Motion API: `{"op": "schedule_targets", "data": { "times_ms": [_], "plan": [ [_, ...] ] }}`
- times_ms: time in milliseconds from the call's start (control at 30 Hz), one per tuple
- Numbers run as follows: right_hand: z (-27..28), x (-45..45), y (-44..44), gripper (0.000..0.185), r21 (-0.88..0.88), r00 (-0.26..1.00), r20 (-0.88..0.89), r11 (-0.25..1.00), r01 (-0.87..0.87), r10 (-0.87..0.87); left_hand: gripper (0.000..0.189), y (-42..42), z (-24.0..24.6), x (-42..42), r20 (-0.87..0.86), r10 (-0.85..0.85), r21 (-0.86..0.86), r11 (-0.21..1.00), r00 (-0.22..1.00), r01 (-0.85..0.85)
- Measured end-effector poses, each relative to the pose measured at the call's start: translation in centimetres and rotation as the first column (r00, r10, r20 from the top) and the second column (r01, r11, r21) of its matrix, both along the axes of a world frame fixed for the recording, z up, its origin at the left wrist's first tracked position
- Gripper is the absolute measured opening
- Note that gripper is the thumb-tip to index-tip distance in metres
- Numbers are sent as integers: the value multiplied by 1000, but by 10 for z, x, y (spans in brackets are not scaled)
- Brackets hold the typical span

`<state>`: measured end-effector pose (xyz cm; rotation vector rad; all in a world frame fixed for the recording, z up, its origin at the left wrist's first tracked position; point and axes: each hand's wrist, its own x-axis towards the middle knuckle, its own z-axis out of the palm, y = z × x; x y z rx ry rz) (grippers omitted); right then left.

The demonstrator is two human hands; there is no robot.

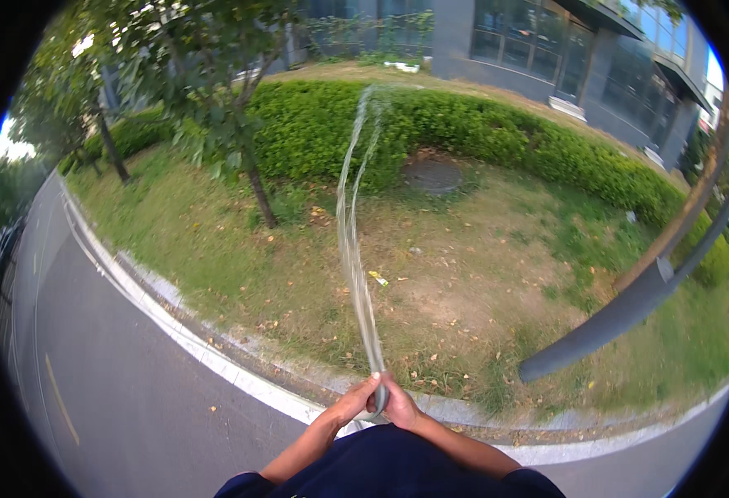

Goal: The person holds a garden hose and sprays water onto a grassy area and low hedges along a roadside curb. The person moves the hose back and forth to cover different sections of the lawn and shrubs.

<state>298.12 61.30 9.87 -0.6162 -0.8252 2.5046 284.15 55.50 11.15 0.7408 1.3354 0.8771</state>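
Note:
Both of my hands meet in front of my body around the end of a grey hose [382,399]. My left hand [359,398] grips it from the left, with the thumb up at the hose's mouth. From the other side my right hand [400,404] closes on it. A jet of water [359,286] leaves the mouth and splits into two streams. It arcs forward over the grass and reaches the clipped green hedge [314,124]. Below my hands the hose bends left and passes out of sight behind my dark shirt.
A white kerb [240,376] borders the grass, with the asphalt road [152,398] to the left. A slim tree [258,193] stands left; a grey pole [594,330] leans at right. A round manhole cover [434,177] lies by the hedge, and a yellow wrapper [377,278] on the grass.

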Motion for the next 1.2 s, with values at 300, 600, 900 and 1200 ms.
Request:
{"op": "schedule_targets", "data": {
  "times_ms": [300,600,900,1200],
  "plan": [
    [-5,52,0,39,-26,979,133,987,157,-152,69,-58,-115,46,-528,-200,131,941,826,311],
    [-39,114,-52,42,80,975,221,997,8,-26,40,-97,-144,139,-836,-14,80,986,549,146],
    [-24,168,-109,43,-7,987,146,998,-60,60,38,-180,-133,182,-850,37,126,983,525,134],
    [15,293,-218,46,91,990,139,996,3,-15,23,-268,-148,192,-971,-7,79,935,239,346]
  ]
}}
